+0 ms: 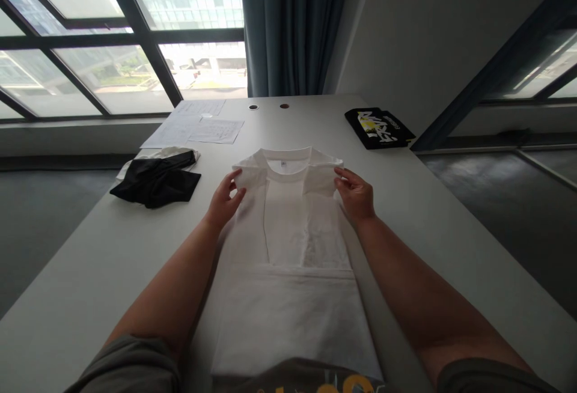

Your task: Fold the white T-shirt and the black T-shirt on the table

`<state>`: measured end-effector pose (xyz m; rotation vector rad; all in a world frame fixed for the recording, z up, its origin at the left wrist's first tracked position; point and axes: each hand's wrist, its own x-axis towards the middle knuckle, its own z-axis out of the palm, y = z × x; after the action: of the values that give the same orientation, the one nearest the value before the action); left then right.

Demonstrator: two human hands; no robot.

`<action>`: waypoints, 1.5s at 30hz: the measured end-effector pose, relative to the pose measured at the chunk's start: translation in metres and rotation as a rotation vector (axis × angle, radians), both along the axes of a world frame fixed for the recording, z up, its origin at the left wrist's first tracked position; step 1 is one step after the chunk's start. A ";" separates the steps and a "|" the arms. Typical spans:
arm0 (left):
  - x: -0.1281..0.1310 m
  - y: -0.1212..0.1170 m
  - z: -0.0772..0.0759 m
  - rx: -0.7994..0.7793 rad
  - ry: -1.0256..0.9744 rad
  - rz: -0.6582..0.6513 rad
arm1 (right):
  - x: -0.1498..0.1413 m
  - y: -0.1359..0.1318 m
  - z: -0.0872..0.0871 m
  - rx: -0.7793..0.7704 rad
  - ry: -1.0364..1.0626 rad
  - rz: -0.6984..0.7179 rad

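Observation:
A white T-shirt point(283, 231) lies in front of me on the table, its collar at the far end and its sides folded inward. Part of its lower portion is turned up, making a straight edge across the middle. My left hand point(226, 194) pinches the shirt's far left corner near the shoulder. At the far right corner, my right hand point(354, 193) grips the cloth between thumb and fingers. Yellow and dark print shows at the bottom edge of the view, partly cut off.
Black and white garments point(157, 179) lie loosely piled on the left. A folded black shirt point(379, 127) with white and yellow print rests at the back right. Paper sheets point(193, 122) lie at the back left of the white table point(433, 249). Behind are windows and a blue curtain point(291, 26).

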<state>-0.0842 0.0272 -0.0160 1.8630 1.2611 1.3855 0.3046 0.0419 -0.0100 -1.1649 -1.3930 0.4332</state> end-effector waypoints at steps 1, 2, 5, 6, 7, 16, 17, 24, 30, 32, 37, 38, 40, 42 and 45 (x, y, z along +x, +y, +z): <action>-0.001 -0.008 0.003 0.019 -0.012 0.012 | 0.001 -0.006 0.002 0.013 0.002 -0.009; -0.002 -0.016 0.005 0.036 -0.007 0.033 | 0.002 -0.012 0.003 0.023 -0.001 -0.012; -0.005 -0.041 0.012 0.059 0.038 0.121 | 0.006 -0.032 0.004 0.033 -0.032 0.006; -0.006 -0.049 0.013 0.060 0.054 0.149 | 0.008 -0.039 0.004 0.031 -0.047 0.022; -0.007 -0.057 0.014 0.059 0.070 0.173 | 0.011 -0.046 0.004 0.032 -0.063 0.039; -0.020 -0.102 0.012 -0.073 0.177 0.049 | 0.033 -0.104 0.009 -0.053 -0.268 0.287; -0.022 -0.103 0.010 -0.131 0.203 -0.031 | 0.035 -0.107 0.008 -0.090 -0.313 0.337; -0.022 -0.102 0.014 -0.147 0.675 -0.273 | 0.033 -0.110 0.011 -0.030 -0.647 0.531; -0.026 -0.115 0.029 0.091 0.780 -0.268 | 0.038 -0.121 0.021 0.089 -0.588 0.511; -0.029 -0.122 0.030 0.083 0.766 -0.280 | 0.042 -0.128 0.020 0.062 -0.611 0.545; -0.027 -0.131 0.029 -0.024 0.754 -0.380 | 0.044 -0.137 0.014 -0.019 -0.758 0.643; -0.026 -0.131 0.030 -0.043 0.749 -0.384 | 0.044 -0.136 0.013 -0.026 -0.767 0.635; -0.025 -0.131 0.035 -0.086 0.735 -0.397 | 0.045 -0.135 0.014 -0.042 -0.775 0.630; -0.026 -0.130 0.044 -0.144 0.716 -0.438 | 0.048 -0.134 0.018 -0.055 -0.779 0.646; -0.025 -0.128 0.057 -0.186 0.699 -0.509 | 0.046 -0.132 0.028 -0.047 -0.766 0.622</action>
<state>-0.1087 -0.1007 0.0410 2.3944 1.0298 0.3418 0.3510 -0.0901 0.0175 -0.9441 -2.4466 0.4686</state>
